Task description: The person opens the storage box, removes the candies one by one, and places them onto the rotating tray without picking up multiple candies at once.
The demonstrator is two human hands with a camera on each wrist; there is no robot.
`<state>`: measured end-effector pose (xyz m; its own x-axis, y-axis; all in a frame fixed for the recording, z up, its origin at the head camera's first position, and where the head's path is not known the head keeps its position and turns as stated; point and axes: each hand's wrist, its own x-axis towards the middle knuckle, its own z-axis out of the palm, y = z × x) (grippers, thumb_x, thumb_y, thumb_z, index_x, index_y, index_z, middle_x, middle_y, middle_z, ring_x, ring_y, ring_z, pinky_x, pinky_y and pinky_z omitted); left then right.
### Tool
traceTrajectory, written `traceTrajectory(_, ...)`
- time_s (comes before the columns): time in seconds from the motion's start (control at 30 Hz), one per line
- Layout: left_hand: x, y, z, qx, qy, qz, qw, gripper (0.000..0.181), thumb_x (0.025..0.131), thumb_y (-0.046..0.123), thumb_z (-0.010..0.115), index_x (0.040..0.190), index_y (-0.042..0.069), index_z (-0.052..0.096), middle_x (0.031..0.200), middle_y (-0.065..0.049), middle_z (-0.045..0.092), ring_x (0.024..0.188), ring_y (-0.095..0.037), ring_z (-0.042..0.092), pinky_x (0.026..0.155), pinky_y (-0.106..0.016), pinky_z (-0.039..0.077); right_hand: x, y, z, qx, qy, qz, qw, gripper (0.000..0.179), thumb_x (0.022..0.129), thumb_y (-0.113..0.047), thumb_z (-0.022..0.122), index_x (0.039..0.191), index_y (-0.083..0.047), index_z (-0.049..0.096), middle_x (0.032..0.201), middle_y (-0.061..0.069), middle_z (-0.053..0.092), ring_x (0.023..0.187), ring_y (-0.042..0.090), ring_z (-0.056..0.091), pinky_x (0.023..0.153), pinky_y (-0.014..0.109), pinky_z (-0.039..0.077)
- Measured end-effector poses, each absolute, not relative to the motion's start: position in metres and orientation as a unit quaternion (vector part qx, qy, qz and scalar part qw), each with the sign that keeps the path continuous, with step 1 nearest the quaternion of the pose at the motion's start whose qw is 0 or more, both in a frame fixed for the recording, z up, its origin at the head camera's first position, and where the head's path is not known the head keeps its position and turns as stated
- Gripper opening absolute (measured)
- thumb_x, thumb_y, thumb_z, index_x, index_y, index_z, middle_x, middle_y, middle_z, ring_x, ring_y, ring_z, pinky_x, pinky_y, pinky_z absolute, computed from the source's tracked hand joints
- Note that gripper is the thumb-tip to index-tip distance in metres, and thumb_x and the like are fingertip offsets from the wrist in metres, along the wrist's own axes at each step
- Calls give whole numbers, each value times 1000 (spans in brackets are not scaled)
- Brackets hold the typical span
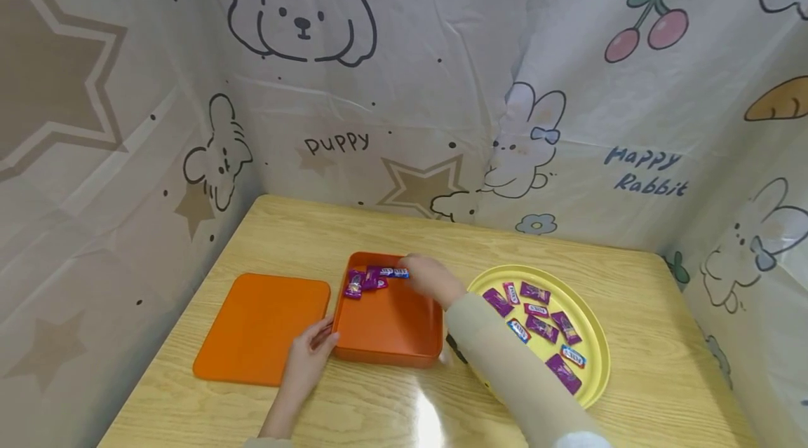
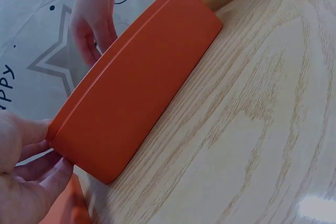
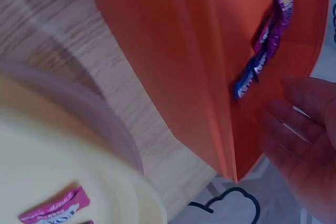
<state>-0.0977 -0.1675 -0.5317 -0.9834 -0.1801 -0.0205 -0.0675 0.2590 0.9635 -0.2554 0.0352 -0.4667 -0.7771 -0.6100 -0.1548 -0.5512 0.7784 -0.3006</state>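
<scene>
A shallow orange box (image 1: 394, 329) stands on the table. My left hand (image 1: 309, 353) grips its near left corner; in the left wrist view the thumb is at the rim and fingers lie against the outer wall. Over the box's far right corner is my right hand (image 1: 432, 278). The right wrist view shows its fingers (image 3: 294, 135) loosely extended inside the box, holding nothing. Close to them lies a blue-wrapped candy (image 3: 244, 85). Purple-wrapped candies (image 1: 355, 284) and a pink one lie with it along the box's far left side.
To the right, a round yellow tray (image 1: 600, 364) holds several purple, pink and blue wrapped candies (image 1: 541, 327), partly behind my right sleeve (image 1: 505, 357). A flat orange lid (image 1: 259, 329) lies left of the box. A patterned cloth (image 1: 404, 83) hangs behind the table.
</scene>
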Motion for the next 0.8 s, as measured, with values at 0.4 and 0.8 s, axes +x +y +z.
traceTrajectory(0.4,-98,-167,-531,66,-792,-605,50,43,89,9,58,125,-12,48,125,-28,51,112,-37,52,91,-37,47,-264,13,-489,-246,952,-69,170,20,89,-5,56,107,-5,64,104,8,64,97,19,59,89,33,49)
traceTrajectory(0.8,-97,-167,-529,67,-794,-602,47,43,90,11,58,125,-11,48,124,-28,52,112,-38,53,91,-39,47,-260,4,-495,-236,960,-31,149,16,89,0,53,98,-3,66,109,12,60,91,20,60,78,33,53)
